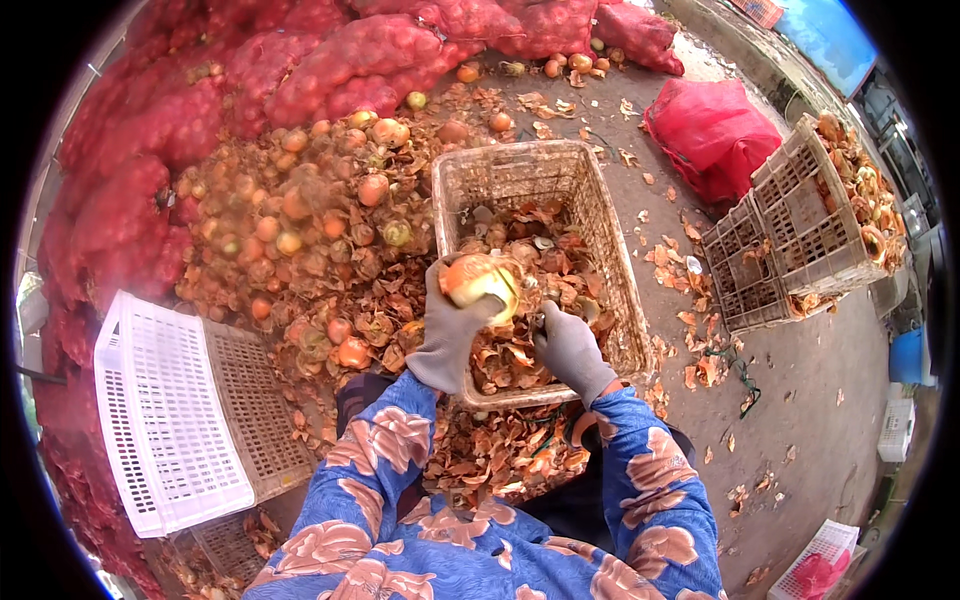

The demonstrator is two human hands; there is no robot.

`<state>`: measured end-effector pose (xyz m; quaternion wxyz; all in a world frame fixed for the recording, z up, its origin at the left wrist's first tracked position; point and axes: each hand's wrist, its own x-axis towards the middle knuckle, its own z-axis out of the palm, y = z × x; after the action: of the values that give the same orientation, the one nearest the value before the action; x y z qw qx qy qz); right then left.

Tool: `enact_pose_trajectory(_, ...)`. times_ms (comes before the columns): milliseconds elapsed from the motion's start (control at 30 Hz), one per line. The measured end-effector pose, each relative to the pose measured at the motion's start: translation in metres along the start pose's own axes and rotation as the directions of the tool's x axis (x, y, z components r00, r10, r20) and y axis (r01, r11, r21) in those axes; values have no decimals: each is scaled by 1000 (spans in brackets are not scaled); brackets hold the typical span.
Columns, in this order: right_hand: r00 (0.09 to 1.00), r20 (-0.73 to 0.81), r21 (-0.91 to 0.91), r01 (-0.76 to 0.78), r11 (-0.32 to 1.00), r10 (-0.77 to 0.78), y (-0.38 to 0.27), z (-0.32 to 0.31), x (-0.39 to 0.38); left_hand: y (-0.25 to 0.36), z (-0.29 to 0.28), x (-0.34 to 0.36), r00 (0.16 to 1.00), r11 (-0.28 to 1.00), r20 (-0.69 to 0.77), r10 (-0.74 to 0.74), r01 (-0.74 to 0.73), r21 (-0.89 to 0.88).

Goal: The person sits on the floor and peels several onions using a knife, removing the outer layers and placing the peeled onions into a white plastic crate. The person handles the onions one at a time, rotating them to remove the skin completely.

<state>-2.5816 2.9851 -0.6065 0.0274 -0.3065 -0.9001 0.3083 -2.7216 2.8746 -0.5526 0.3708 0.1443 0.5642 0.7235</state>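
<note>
Orange-brown skin covers one side of the onion (480, 282); the rest is bare, pale yellow-green going to whitish, smooth and slightly shiny. Shape round, whole as far as visible. Some dry, brownish, papery skin shows at its right-hand upper edge. Position: held above the crate (618, 245), over its near left part, clear of the contents.

Left hand (448, 338), grey glove: fingers wrapped around the onion from the left and below, thumb lying across its near face. Right hand (570, 348), also gloved: just beside the onion, apart from it, fingers curled in narrow. A small dark bit shows by the thumb; cannot tell whether it is a tool.

Crate: off-white plastic, stained brown, partly filled with dry skins (565, 258). Left of it, loose onions (300, 235) lie in a broad heap, orange to greenish, many in flaky skin. Red mesh sacks (350, 75) behind and left. White basket (165, 420), tilted, near the heap.
</note>
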Motion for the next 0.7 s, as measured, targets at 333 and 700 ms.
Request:
enact_pose_trajectory(333, 988, -151, 248, 56, 967, -19, -1, -2, 2, 14, -24, 8, 994, 880, 99, -47, 88, -466)
enact_pose_trajectory(700, 982, 137, 901, -178, 395, 130, -44, -35, 1, 3, -14, 10, 993, 975, 64, -103, 113, -189)
